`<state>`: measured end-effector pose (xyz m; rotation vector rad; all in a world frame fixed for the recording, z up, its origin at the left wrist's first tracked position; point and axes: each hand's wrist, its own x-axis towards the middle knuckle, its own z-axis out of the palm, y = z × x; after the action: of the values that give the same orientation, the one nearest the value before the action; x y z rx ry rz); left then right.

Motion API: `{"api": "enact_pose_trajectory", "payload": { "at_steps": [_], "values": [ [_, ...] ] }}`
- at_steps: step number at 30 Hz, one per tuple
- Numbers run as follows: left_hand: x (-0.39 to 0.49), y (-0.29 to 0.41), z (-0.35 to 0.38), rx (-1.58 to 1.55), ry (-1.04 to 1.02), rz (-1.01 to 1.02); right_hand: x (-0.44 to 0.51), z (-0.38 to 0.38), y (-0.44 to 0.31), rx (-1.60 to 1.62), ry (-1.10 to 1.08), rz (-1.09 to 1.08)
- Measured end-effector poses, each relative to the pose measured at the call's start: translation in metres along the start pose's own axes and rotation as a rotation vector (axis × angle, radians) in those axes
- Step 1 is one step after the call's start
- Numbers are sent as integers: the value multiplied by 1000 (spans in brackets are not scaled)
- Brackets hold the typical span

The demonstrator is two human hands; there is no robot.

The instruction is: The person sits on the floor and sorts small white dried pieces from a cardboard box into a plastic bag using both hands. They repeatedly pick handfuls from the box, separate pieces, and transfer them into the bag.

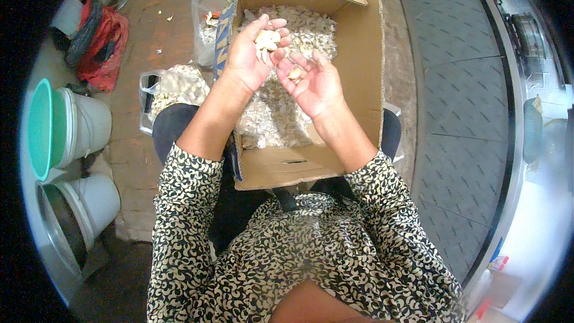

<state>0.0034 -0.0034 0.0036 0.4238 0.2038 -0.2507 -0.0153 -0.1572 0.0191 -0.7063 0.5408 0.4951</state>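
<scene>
Both my hands are palm up above a cardboard box (361,67) that stands between my knees. Several pale peeled cloves, apparently garlic, rest in the cupped palm and fingers of my left hand (253,56). One yellowish clove (294,73) lies on the fingers of my right hand (311,83), whose fingertips are close to the left hand. Papery garlic skins (273,121) cover much of the box floor. Beside the box, left of my knee, a clear plastic bag (181,85) holds many pale cloves.
Another clear bag (206,31) with skins leans near the box's left wall. Farther left are a red plastic bag (107,40), a white bucket (92,121) with a green basin (40,130), and a second bucket (98,202) with a metal lid or basin. Grey tiled flooring (462,98) lies right.
</scene>
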Motion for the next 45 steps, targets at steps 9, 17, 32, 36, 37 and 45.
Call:
{"api": "enact_pose_trajectory", "payload": {
  "at_steps": [9,17,32,36,37,45],
  "values": [
    [-15,-28,35,413,94,281,10,35,26,210,29,-138],
    [-24,-34,46,419,-27,470,9,31,27,348,-35,-77],
    [-11,-10,47,484,-23,600,-13,-1,-13,365,-102,90],
    [-7,-2,16,492,76,361,-65,-39,-76,337,-306,25],
    [-6,0,12,506,84,294,-81,-56,-93,378,-397,-19],
    [-9,3,-15,593,80,37,-173,-267,-148,263,26,-471]
  ]
}}
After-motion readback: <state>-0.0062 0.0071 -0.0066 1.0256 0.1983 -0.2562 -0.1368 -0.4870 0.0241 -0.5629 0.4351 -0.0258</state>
